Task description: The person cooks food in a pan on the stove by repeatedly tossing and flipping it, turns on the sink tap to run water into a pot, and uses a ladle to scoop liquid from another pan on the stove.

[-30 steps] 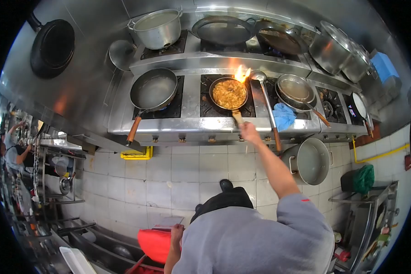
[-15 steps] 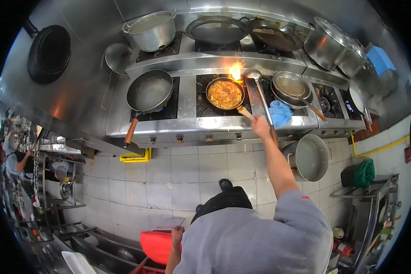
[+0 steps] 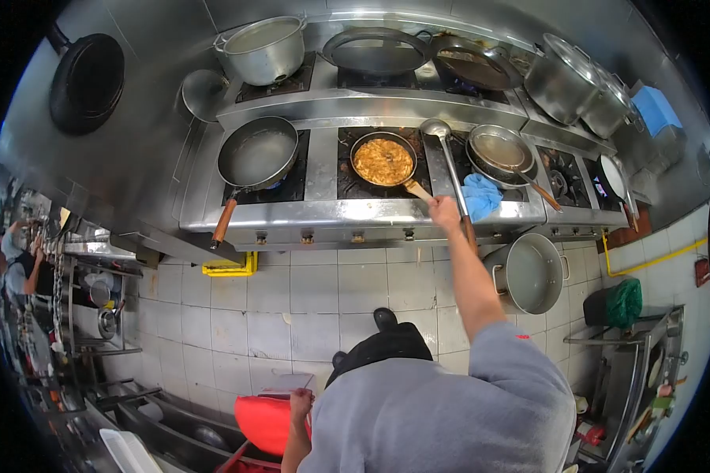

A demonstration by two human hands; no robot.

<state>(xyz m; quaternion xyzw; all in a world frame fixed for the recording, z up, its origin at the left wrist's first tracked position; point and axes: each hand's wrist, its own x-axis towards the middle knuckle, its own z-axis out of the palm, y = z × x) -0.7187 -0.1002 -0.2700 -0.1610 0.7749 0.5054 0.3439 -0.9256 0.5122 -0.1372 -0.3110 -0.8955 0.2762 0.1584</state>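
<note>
I'm seeing the right hand (image 3: 443,213) covering the end of the pan's handle (image 3: 418,189), and the food (image 3: 383,162) is showing too small for me to name its pieces. The forearm (image 3: 475,288) is hiding part of the ladle's grip (image 3: 469,230). I'm not making out whether the left hand (image 3: 300,404) is gripping anything beside the red thing (image 3: 264,426). The bottom edge is cutting off the shirt (image 3: 442,418) and the white tray (image 3: 125,451). At far left, a person (image 3: 22,272) is blurring into clutter.
</note>
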